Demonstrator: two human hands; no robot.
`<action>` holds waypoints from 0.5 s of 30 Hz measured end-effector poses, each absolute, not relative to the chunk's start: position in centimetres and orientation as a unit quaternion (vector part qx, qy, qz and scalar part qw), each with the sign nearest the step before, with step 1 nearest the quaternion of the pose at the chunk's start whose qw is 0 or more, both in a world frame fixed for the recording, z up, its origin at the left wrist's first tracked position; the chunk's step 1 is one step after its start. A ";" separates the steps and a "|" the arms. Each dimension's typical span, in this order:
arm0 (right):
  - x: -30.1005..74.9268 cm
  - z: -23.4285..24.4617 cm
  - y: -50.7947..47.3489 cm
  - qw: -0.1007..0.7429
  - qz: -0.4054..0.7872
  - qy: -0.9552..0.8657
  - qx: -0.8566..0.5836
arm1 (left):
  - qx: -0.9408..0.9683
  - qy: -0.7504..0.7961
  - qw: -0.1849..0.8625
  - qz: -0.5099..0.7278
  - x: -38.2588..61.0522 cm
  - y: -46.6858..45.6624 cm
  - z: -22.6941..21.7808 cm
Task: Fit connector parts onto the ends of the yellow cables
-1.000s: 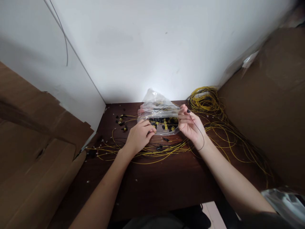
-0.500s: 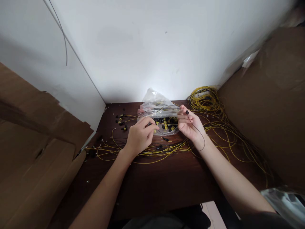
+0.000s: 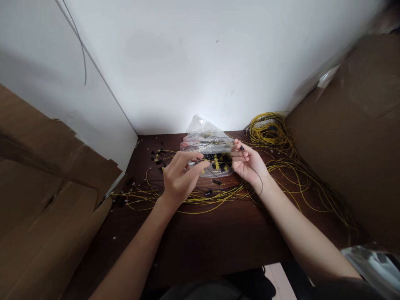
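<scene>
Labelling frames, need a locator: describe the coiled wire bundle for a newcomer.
On the dark table, go back to the white wall. Right of the clear bag lies the yellow-and-black wire bundle, wound in round loops; wires in front sprawl loosely.

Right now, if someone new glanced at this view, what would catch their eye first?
Probably the two hands over the dark table: the right hand holding a thin black wire, the left hand half curled opposite it. Between them shows a clear plastic bag with black and yellow pieces. The yellow coil of wire also stands out at the back right, near the white wall.
</scene>
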State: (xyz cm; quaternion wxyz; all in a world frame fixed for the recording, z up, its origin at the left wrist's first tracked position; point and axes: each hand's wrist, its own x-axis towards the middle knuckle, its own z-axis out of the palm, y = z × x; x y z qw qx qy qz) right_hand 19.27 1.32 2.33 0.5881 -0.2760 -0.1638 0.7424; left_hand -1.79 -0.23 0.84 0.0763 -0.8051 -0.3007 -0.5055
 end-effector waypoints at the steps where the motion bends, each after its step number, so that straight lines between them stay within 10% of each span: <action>1: 19.3 2.3 1.4 0.582 0.753 -0.148 -0.269 | -0.805 -0.297 0.079 -0.508 -1.8 -0.3 0.8; 15: 18.8 1.2 1.7 0.537 0.733 -0.209 -0.362 | -0.792 -0.325 0.088 -0.509 -1.9 0.0 1.7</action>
